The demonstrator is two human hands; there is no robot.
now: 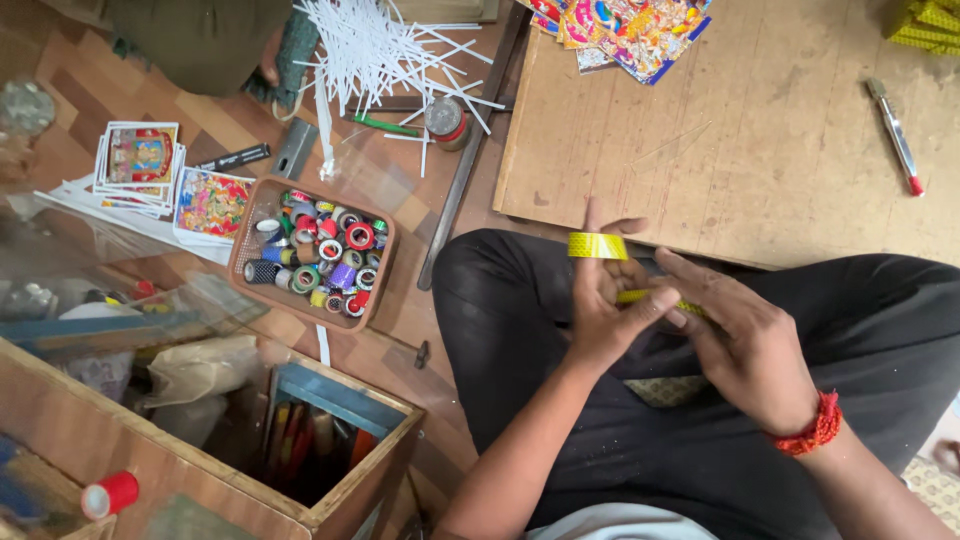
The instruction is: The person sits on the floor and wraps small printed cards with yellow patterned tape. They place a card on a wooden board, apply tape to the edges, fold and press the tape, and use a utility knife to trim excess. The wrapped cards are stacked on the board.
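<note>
The left hand [605, 320] is wearing a small roll of shiny yellow patterned tape [597, 246] over its raised fingers at the centre of the frame, and its grip is pinching the loose yellow strip [660, 298] between thumb and finger. Just to the right, the right hand [745, 345], banded with a red beaded bracelet [810, 430], is closing its fingertips on the same strip, pulling it taut above the black-trousered lap.

The tape is looking light, thin and floppy, likely sticky on one face, so holding it by its edges and keeping it stretched seems wise.

Across the picture from the left: stacks of bright printed cards [140, 160] are lying in the upper left, a brown wooden box [330, 460] is standing open at the lower left, and a brown mesh tray of many coloured tape rolls [310, 255] is sitting on the patterned floor [220, 125]. A heap of white paper strips [375, 50] is spreading at top centre. To the right, a worn wooden board [760, 150] is serving as the counter, carrying more cards [630, 30] and a red-tipped knife [895, 135].
</note>
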